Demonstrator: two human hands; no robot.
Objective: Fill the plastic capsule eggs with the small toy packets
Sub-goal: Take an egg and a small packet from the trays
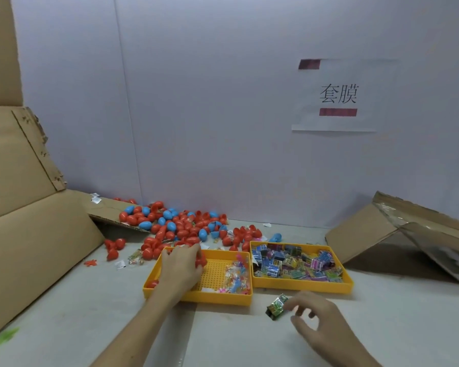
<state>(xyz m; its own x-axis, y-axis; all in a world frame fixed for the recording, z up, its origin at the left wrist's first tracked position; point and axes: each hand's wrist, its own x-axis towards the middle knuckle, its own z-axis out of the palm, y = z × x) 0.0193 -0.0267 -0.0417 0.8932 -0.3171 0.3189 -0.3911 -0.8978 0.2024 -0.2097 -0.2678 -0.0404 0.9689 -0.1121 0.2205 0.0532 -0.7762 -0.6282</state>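
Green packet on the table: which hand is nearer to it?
Right. The right hand has its fingertips at the right edge of the green packet; the left hand is away to its left, curled on a red egg in the yellow tray.

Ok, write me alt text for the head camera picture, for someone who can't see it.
A person's left hand grips a red egg in the left yellow tray, while the right hand pinches a green packet in front of the right tray, full of packets. A pile of red and blue eggs lies behind the trays.
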